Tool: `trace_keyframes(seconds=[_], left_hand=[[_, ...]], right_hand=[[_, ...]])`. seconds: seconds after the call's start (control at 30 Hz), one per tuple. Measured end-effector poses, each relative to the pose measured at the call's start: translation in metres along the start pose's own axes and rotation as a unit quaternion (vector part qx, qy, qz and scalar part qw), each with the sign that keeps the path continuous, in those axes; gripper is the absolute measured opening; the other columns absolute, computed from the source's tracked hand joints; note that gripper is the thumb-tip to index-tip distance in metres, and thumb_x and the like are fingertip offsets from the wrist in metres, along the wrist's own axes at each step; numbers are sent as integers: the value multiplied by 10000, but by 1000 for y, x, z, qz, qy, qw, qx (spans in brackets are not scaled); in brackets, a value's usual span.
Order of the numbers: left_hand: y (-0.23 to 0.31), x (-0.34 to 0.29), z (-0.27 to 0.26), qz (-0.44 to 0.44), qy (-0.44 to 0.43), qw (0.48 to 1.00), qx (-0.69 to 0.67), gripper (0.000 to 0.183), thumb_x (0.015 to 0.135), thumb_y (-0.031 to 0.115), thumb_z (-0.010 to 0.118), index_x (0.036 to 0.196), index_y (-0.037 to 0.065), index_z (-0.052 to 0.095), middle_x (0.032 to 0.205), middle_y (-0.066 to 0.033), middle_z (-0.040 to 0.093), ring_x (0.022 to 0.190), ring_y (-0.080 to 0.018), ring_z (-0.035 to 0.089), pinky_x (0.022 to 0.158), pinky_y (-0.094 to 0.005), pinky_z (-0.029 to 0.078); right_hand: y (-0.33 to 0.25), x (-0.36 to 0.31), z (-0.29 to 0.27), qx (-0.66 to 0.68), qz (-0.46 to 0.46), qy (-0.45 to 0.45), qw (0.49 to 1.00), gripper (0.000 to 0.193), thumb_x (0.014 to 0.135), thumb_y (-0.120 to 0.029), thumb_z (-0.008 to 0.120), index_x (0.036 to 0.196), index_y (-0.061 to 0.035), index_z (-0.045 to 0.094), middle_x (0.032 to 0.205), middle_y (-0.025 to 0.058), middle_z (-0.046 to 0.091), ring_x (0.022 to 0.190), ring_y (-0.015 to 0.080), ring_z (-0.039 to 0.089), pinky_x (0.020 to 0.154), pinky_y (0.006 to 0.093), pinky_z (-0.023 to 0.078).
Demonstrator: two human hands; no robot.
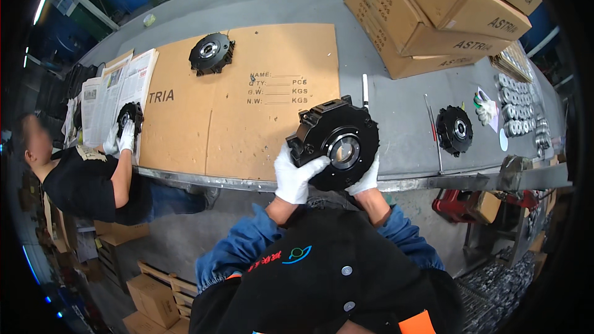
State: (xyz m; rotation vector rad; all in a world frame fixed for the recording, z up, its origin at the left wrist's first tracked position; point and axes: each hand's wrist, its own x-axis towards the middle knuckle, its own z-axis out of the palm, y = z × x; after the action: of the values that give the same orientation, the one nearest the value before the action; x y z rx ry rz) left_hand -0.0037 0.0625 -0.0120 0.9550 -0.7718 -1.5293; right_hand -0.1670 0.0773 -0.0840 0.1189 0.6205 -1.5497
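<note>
My white-gloved left hand [292,176] grips the left side of a thick black metal disc [331,125], its thumb lying across the face. On the lower right edge, my right hand [369,179], also gloved in white, holds the same disc; most of its fingers are hidden behind it. The disc has blocky notches round its rim and a bright ringed hole in the middle. It is tilted up toward me above the table's front edge. A similar black disc [211,54] lies on the flat cardboard sheet [272,49], and another [455,130] rests to the right.
Stacked cartons [433,18] stand at the back right. Several metal rings [518,105] lie at the far right, near a glove [486,110]. A thin rod [433,130] lies beside the right disc. At left, a co-worker [86,176] handles another disc [129,117] by newspapers [102,102].
</note>
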Motion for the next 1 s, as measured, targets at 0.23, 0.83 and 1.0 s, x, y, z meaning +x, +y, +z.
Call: trace_keyframes(seconds=[0.23,0.83,1.0], left_hand=[[36,50,-45,22,-105,955,277,567,665,139,834,1153,-21,593,984,-96,689,884,-143,629,834,-295,504],[-26,221,8,-204,-510,640,538,591,790,494,671,1087,-16,635,972,-177,671,907,-261,620,831,-345,465],[-66,242,20,-156,-498,554,649,689,704,572,703,1081,-2,658,1038,-198,676,979,-314,636,875,-359,479]], right_hand=[[-45,20,-44,-795,-215,149,547,439,832,-304,680,1164,-27,605,1056,172,633,989,301,620,860,401,502],[-58,28,-75,-822,-165,205,504,287,872,-208,562,1109,-46,568,960,237,639,927,418,610,809,490,490],[-85,5,-1,-849,-172,149,477,281,846,-226,605,1110,-153,667,873,188,663,847,371,639,749,462,510]])
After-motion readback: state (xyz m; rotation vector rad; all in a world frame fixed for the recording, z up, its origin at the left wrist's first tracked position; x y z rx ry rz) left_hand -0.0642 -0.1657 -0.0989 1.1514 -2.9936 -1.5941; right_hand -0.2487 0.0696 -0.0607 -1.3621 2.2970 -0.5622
